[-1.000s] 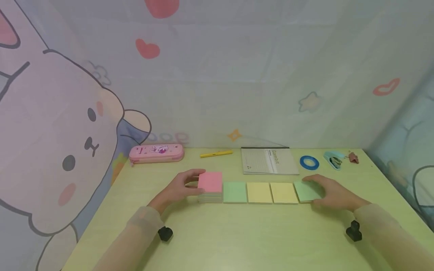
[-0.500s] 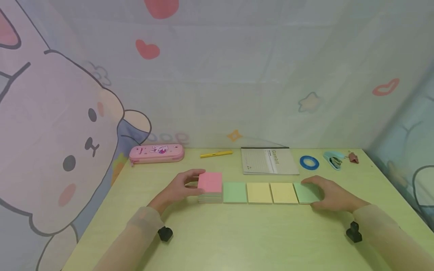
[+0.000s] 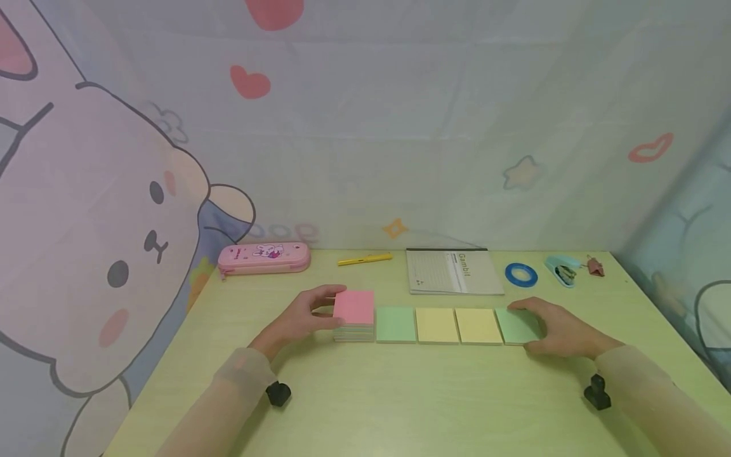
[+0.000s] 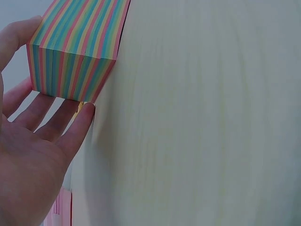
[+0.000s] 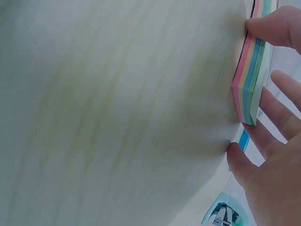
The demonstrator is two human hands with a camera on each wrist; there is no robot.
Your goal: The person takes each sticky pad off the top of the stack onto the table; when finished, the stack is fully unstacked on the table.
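My left hand holds a tall stack of sticky note pads with a pink top, thumb at its near side and fingers at its far side. In the left wrist view the striped layers of the stack show between thumb and fingers. To its right, a green pad and two yellow pads lie in a row. At the row's right end my right hand grips another green-topped sticky note pad, its coloured layers visible in the right wrist view.
Along the back of the table lie a pink pencil case, a yellow pen, a notebook, a blue tape roll, a light-blue dispenser-like item and a small reddish-brown piece. A printed curtain hangs behind.
The green pad in my right hand has straightened and come down level beside the yellow pad. My left hand and the stack have stayed in place.
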